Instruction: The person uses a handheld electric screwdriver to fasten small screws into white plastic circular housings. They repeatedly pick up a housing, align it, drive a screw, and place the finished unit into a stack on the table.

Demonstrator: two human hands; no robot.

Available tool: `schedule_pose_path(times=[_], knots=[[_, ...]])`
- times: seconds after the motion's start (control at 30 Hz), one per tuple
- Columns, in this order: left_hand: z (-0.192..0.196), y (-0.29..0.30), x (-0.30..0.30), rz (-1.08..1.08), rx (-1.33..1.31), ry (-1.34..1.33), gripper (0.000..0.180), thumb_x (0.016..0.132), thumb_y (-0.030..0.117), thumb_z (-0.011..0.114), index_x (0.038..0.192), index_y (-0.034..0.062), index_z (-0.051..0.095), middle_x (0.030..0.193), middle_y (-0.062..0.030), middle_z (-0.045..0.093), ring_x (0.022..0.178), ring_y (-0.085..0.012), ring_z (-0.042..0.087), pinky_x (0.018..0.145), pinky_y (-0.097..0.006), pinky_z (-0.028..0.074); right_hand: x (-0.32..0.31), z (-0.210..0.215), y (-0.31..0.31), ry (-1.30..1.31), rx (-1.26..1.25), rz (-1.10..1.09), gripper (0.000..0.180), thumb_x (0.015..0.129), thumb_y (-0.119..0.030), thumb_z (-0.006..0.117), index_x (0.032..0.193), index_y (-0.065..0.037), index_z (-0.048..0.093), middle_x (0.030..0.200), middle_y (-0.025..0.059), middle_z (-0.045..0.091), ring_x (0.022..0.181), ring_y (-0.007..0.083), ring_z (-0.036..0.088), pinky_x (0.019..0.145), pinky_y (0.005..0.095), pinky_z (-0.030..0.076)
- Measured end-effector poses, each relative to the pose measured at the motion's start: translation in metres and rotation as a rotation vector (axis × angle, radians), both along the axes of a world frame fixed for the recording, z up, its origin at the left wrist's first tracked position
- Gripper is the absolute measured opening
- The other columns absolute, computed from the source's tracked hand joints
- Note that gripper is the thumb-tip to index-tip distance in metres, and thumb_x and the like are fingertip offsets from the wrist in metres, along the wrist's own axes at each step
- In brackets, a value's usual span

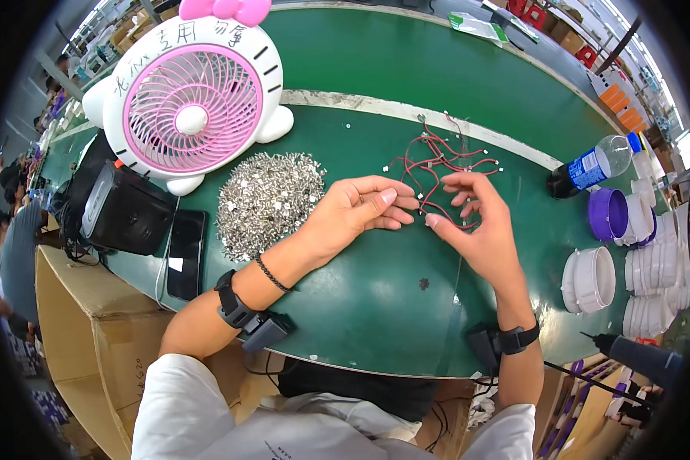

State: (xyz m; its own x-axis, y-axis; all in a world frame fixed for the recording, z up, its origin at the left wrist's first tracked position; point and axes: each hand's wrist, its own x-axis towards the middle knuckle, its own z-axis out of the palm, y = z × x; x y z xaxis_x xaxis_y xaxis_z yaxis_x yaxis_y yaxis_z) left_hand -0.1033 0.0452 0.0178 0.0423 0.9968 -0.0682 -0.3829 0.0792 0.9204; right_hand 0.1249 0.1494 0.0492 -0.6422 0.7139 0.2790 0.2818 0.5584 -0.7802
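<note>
A green bench (376,307) carries a pile (268,203) of small metal parts. Behind the pile, to its left, stands a fan (192,119); left of the pile are a black device (134,211) and a phone (186,253). Red wires (435,159) lie right of the pile; farther right stand a bottle (586,170), a purple ring (606,215) and a white ring (577,281).

Wires (431,162) right of parts pile (270,203)
</note>
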Motion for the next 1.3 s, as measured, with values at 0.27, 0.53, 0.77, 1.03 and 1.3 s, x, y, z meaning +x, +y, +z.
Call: schedule_pose_path(times=[0.27,0.53,0.77,1.03,1.3], knots=[[0.006,-0.002,0.004,0.059,-0.062,0.024,0.031,0.106,0.021,0.067,0.127,-0.0018,0.069,0.112,-0.0129,0.077,0.093,-0.0163,0.075,0.083,-0.027,0.062,0.001,-0.001,-0.006,-0.045,0.008,0.015,0.054,0.078,-0.018,0.088,0.125,-0.005,0.064,0.111,0.0078,0.07,0.097,0.0191,0.064,0.083,0.0329,0.052],[0.007,-0.003,0.005,0.067,-0.062,-0.001,0.032,0.106,0.019,0.067,0.129,-0.0036,0.067,0.119,-0.0179,0.075,0.102,-0.0207,0.076,0.09,-0.03,0.063,0.0,-0.002,-0.004,0.076,0.02,-0.013,0.049,0.078,-0.015,0.088,0.121,-0.003,0.066,0.108,0.0071,0.071,0.096,0.0182,0.065,0.084,0.0319,0.052],[0.004,-0.002,0.005,0.067,-0.035,-0.02,0.032,0.106,0.018,0.067,0.13,-0.0038,0.066,0.122,-0.0192,0.074,0.106,-0.0222,0.076,0.092,-0.032,0.063,-0.001,-0.001,-0.006,0.12,-0.001,-0.013,0.042,0.081,-0.012,0.085,0.117,-0.002,0.067,0.105,0.0069,0.072,0.096,0.0178,0.066,0.084,0.0316,0.052],[0.003,-0.005,0.007,0.07,-0.04,0.007,0.028,0.105,0.017,0.068,0.126,-0.002,0.068,0.115,-0.0166,0.077,0.1,-0.021,0.077,0.088,-0.03,0.063,-0.001,0.003,-0.011,0.135,0.009,-0.027,0.039,0.085,-0.012,0.082,0.12,-0.002,0.068,0.111,0.0092,0.074,0.102,0.0201,0.069,0.088,0.0331,0.053],[0.022,-0.006,0.029,0.02,0.043,-0.251,0.062,0.116,0.048,0.03,0.151,-0.0005,0.048,0.153,-0.016,0.056,0.14,-0.0249,0.054,0.12,-0.043,0.041,-0.017,0.066,-0.068,0.278,0.63,0.077,0.064,0.101,-0.028,0.062,0.154,0.004,0.046,0.155,0.0215,0.054,0.143,0.0335,0.052,0.118,0.047,0.039]])
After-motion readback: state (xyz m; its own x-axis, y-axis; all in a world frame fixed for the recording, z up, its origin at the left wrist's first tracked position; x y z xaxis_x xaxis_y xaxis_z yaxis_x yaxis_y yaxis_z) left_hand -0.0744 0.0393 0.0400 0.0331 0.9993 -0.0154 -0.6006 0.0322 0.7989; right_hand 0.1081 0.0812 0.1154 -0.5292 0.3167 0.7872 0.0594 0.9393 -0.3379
